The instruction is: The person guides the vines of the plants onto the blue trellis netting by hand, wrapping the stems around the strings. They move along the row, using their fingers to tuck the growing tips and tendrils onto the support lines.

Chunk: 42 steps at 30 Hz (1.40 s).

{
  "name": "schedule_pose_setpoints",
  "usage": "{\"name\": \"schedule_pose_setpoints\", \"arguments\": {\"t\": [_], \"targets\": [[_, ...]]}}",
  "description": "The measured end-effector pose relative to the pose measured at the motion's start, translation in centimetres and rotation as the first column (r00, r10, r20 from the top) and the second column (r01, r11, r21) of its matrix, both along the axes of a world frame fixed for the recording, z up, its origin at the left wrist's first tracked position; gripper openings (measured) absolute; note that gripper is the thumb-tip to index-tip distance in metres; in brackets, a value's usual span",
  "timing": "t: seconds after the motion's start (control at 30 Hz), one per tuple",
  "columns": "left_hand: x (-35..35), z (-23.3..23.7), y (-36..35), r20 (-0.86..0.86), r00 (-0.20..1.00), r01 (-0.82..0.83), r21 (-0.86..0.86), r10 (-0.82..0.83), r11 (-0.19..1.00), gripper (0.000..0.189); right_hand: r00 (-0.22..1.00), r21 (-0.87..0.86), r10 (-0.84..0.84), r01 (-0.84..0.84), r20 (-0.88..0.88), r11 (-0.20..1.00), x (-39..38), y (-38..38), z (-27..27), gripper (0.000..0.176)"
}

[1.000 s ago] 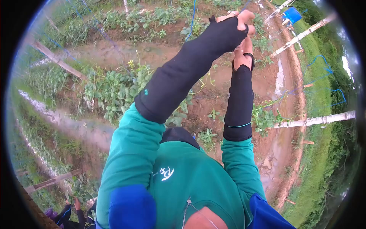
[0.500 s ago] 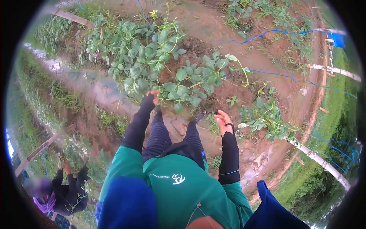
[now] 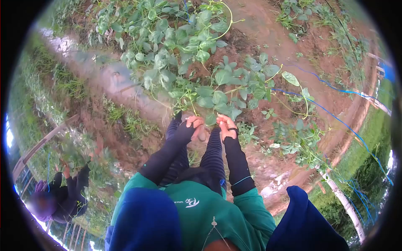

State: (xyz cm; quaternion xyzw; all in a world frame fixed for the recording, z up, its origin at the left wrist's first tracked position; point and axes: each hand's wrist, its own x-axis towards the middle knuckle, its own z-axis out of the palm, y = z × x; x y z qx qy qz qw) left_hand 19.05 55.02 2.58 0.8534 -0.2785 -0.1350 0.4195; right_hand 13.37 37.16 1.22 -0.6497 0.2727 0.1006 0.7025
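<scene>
Both my hands reach down to a leafy green vine plant (image 3: 217, 90) growing on red-brown soil. My left hand (image 3: 194, 124), in a black sleeve, has its fingers curled at the base of the vine stems. My right hand (image 3: 225, 124), with a dark band at the wrist, is closed close beside it on the same stems. Whether each hand truly grips a stem is hard to tell; the fingers look pinched around thin green stalks. My striped trouser legs (image 3: 214, 154) stand just below the hands.
A blue string (image 3: 335, 119) runs across the soil to the right. A wet muddy furrow (image 3: 113, 81) lies to the left. A pale post (image 3: 341, 201) lies at lower right. Another person (image 3: 63, 196) crouches at lower left among plants.
The view has swung down from raised arms toward the ground. Both hands came down and drew together at the foot of the vine plant.
</scene>
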Motion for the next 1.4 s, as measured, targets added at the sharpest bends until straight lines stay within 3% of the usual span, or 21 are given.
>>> {"name": "schedule_pose_setpoints", "arguments": {"t": [0.03,0.07,0.17,0.2,0.3,0.37,0.4,0.47,0.57,0.6,0.67,0.7,0.77,0.9,1.0,1.03,1.1,1.13,1.17,1.23,1.4], "targets": [[0.6,0.6,0.7,-0.134,0.99,-0.05,0.007,0.05,0.999,0.012,0.999,-0.027,-0.054,0.054,-0.006,0.998,1.5,0.1,-0.1,0.022],[0.0,-2.5,3.9,-0.668,0.735,-0.146,0.01,0.116,0.989,0.017,0.996,-0.013,-0.078,0.079,0.043,0.997,2.9,0.2,-0.5,0.021],[4.0,-0.7,11.4,0.134,0.979,-0.184,0.241,0.156,0.953,0.021,0.983,-0.043,-0.013,0.021,0.182,0.999,7.1,0.6,-2.1,0.018],[5.9,0.2,13.9,0.118,0.933,-0.357,0.209,0.339,0.911,0.017,0.98,-0.096,0.055,-0.037,0.193,0.995,8.0,0.8,-3.1,0.017],[8.1,-1.6,25.9,0.417,0.666,-0.739,0.256,0.618,0.623,0.016,0.916,-0.606,0.365,-0.198,0.166,0.771,10.2,0.8,-5.6,0.018],[9.1,-0.9,27.1,-0.086,0.145,-0.989,-0.031,0.986,0.143,0.015,0.92,-0.566,0.39,-0.307,0.027,0.765,9.8,0.6,-9.8,0.026],[9.5,-1.3,26.6,-0.088,0.149,-0.989,-0.033,0.985,0.146,0.015,0.862,-0.721,0.487,-0.426,-0.14,0.546,9.5,0.6,-10.9,0.03],[9.2,-1.8,22.8,0.488,0.708,-0.667,0.224,0.51,0.711,0.014,0.726,-0.754,0.523,-0.62,-0.447,0.216,8.3,0.1,-12.7,0.046],[5.3,-8.1,15.8,-0.17,0.91,-0.366,0.096,0.377,0.926,0.015,0.648,-0.721,0.542,-0.685,-0.535,0.107,6.3,-1.7,-13.5,0.047],[2.7,-13.1,15.0,-0.599,0.701,-0.521,-0.058,0.388,0.852,0.02,0.607,-0.671,0.57,-0.731,-0.554,0.126,6.1,-2.6,-12.8,0.048],[1.2,-19.9,11.9,-0.877,0.442,-0.689,-0.199,0.186,0.697,0.019,0.615,-0.705,0.555,-0.706,-0.56,0.071,4.7,-3.9,-12.0,0.044],[-2.9,-31.3,13.3,-0.255,0.903,-0.368,-0.048,0.344,0.929,0.021,0.626,-0.738,0.546,-0.675,-0.556,0.022,3.9,-4.6,-11.8,0.042],[3.6,-15.1,5.0,-0.472,0.736,-0.37,0.321,0.486,0.872,0.018,0.592,-0.693,0.535,-0.721,-0.603,0.015,3.0,-5.4,-10.3,0.038],[-2.6,-22.6,2.3,-0.669,0.614,-0.222,0.363,0.419,0.905,0.019,0.629,-0.74,0.531,-0.672,-0.568,0.005,0.8,-6.4,-9.5,0.036],[-8.4,-20.9,0.4,-0.756,0.562,-0.121,0.325,0.335,0.938,0.021,0.946,-0.781,0.3,-0.277,-0.12,0.56,0.1,-4.9,-7.0,0.039],[-9.8,-20.0,-0.1,-0.784,0.538,-0.094,0.31,0.31,0.946,0.021,0.991,-0.811,0.129,-0.092,-0.02,0.577,-1.4,-4.0,-7.0,0.04],[-12.4,-17.5,-1.5,-0.829,0.497,-0.034,0.275,0.255,0.961,0.022,0.928,-0.568,-0.372,0.29,-0.03,0.77,-7.3,-1.7,-10.6,0.044],[-13.4,-16.6,-2.0,-0.849,0.474,-0.009,0.263,0.236,0.965,0.022,0.866,-0.317,-0.396,0.3,-0.304,0.9,-9.7,-1.3,-11.4,0.046],[-14.7,-15.2,-2.3,-0.861,0.466,0.007,0.235,0.204,0.972,0.023,0.767,-0.043,-0.319,0.357,-0.557,0.933,-9.7,-0.5,-10.2,0.049],[-15.9,-13.2,-3.0,-0.882,0.442,0.032,0.197,0.163,0.98,0.024,0.918,0.197,0.045,0.037,-0.393,0.98,-7.3,2.2,-5.9,0.044],[-12.2,-11.9,-2.4,-0.824,0.541,0.148,-0.1,-0.165,0.984,0.026,0.886,0.484,0.058,0.195,-0.46,0.853,-5.4,-0.9,-4.5,0.032]]}}
